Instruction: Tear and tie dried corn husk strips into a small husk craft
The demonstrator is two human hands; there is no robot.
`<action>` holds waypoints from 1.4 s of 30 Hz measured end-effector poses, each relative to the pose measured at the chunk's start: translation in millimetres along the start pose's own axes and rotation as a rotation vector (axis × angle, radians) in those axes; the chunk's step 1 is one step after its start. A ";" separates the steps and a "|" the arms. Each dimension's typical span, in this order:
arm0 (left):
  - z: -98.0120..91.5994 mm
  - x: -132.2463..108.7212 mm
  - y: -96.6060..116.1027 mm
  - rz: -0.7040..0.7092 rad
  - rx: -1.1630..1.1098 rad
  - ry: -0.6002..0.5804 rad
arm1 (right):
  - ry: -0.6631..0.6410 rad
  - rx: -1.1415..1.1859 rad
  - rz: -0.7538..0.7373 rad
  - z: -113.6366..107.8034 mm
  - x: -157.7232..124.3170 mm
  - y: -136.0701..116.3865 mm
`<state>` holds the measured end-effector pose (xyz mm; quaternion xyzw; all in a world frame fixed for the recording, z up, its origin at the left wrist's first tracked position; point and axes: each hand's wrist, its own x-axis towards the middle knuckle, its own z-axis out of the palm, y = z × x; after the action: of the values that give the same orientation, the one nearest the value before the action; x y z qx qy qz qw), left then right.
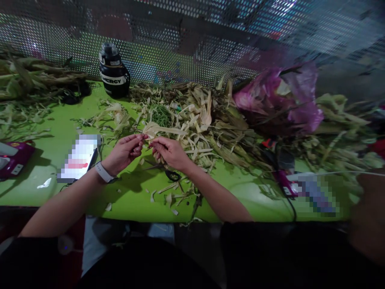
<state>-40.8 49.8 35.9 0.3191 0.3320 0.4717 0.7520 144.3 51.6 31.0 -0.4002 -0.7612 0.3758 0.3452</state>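
Observation:
Both hands are close together over the green table [126, 200]. My left hand [128, 149], with a white band on its wrist, pinches the end of a pale dried corn husk [153, 129]. Against the same husk, the fingers of my right hand [168, 151] are closed; the strip spreads just behind the fingertips and trails to the right. Under my right hand lies a pair of scissors [172, 175], with its dark handle showing and the rest partly covered. Husk scraps [174, 196] are scattered around it.
Behind my hands lies a heap of dried husks [192, 104], with a green bundle [161, 115] in it. A dark bottle [113, 74] stands at the back. A phone [80, 156] leans at left, near a purple power strip [19, 158]. A pink plastic bag [276, 100] sits right.

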 end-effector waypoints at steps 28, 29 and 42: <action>-4.3 3.4 -23.3 0.420 0.701 0.099 | 0.048 0.434 0.055 2.2 -3.2 -12.6; -3.2 2.4 -23.6 0.433 0.734 0.081 | 0.087 0.463 0.079 -0.3 -1.5 -10.4; 6.1 -4.2 -20.0 0.178 0.549 -0.056 | 0.157 0.598 0.099 -6.4 3.9 -7.8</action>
<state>-27.3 37.8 24.3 0.5514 0.3970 0.4193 0.6022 145.1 53.8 41.6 -0.3454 -0.5677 0.5674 0.4864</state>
